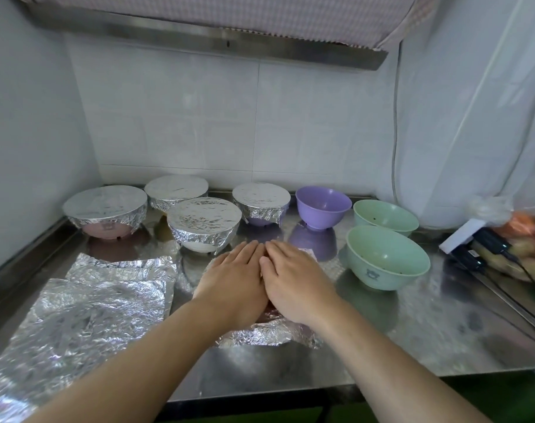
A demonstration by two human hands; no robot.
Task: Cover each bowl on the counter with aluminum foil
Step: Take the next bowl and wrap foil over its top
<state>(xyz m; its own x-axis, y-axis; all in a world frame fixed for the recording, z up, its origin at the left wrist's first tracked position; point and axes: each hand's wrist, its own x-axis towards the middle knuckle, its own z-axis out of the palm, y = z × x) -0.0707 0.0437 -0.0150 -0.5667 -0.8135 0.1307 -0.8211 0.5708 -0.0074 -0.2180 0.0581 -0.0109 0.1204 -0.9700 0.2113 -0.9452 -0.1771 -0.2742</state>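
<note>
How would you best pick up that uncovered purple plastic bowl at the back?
Probably by the rim of the uncovered purple plastic bowl, from above: it stands upright and open, so fingers can hook over the edge. Its right side looks freest; a foil-covered bowl crowds its left.

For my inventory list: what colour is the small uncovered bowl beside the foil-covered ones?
The small uncovered plastic bowl is purple, seen best in the head view.

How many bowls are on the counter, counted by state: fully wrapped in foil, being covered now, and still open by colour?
Foil-wrapped bowls: 4
Bowl being covered, under both hands: 1
Open purple bowl: 1
Open green bowls: 2
Total: 8
</note>
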